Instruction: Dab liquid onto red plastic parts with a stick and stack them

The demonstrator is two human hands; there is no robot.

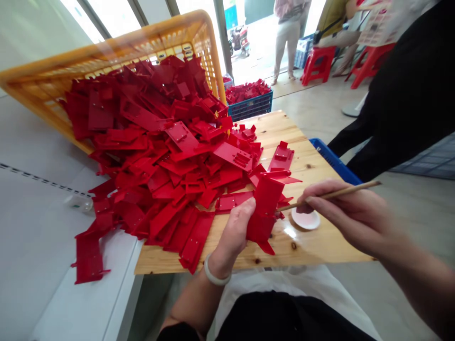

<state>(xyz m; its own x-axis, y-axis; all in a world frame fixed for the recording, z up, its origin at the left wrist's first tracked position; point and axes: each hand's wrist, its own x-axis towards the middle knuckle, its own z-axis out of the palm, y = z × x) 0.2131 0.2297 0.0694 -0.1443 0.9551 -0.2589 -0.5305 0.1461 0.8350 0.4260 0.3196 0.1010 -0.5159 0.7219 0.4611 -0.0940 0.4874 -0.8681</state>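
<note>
My left hand [237, 227] is closed on the lower left side of a red plastic part [267, 201], which it holds up over the front of the wooden table. Between the fingers of my right hand [350, 215] is a thin wooden stick [341, 190]. The stick's left tip reaches the right edge of the red part; whether it touches cannot be made out. Under the stick, a small white dish [305, 219] stands on the table. Left of my hands lies a big heap of similar red parts [177, 175].
A yellow crate [117, 45] lies tipped, spilling red parts onto the wooden table [220, 258]. Beyond stands a dark blue crate [250, 106] of red parts. A blue bin [332, 158] sits by the table's right edge. A person in black trousers [408, 90] stands at right; red stools [318, 65] are behind.
</note>
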